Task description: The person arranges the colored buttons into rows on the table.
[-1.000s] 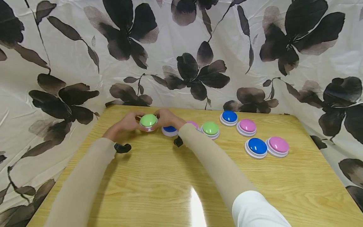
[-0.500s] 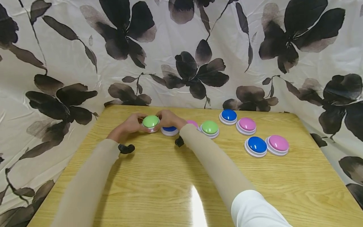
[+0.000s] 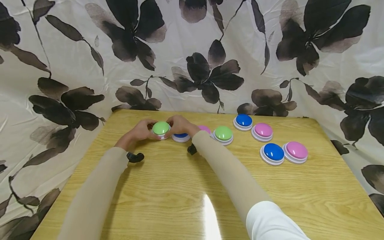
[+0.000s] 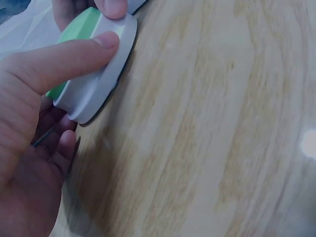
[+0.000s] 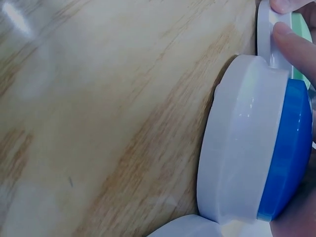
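Pinching green-topped button [image 3: 160, 127] by its white base [image 4: 94, 90] between left hand [image 3: 140, 130] and right hand [image 3: 180, 125], on or just above desk [image 3: 168, 190], beside blue-topped button [image 5: 287, 150]; apparently aligning the two, next probably needing to settle flat and let go evenly.

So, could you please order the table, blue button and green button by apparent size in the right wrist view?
1. Table
2. Blue button, nearer the camera
3. Green button, only partly visible
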`<move>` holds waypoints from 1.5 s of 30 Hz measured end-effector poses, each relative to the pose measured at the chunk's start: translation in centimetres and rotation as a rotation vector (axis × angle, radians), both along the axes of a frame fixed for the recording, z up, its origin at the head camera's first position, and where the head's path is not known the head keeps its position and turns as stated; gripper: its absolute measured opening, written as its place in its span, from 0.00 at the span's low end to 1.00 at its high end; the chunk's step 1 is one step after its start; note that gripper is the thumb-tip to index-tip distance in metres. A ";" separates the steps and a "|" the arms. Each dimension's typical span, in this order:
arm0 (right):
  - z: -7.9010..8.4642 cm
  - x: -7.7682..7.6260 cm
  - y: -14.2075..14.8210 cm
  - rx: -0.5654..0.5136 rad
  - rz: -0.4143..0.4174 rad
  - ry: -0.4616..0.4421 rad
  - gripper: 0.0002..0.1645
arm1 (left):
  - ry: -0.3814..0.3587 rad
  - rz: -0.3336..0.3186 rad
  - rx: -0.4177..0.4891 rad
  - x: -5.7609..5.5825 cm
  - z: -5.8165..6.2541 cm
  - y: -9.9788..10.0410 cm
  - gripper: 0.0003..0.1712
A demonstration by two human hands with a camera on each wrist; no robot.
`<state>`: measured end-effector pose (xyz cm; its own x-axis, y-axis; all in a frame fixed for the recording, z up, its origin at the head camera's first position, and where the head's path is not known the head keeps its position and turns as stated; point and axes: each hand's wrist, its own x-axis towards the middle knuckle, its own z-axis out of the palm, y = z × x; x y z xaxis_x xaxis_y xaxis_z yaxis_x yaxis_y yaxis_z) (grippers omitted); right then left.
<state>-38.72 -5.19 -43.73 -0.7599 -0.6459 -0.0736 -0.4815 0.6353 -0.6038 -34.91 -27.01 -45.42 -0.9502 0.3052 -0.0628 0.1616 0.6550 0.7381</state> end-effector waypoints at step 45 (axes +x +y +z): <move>8.2 2.0 7.3 -0.132 0.048 0.101 0.31 | -0.044 0.026 0.026 1.9 3.5 0.7 0.49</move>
<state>-36.76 2.07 -35.57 -0.7271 -0.6807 0.0895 -0.5717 0.5281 -0.6279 -33.03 -26.28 -41.95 -0.9542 0.2829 -0.0972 0.1121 0.6393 0.7608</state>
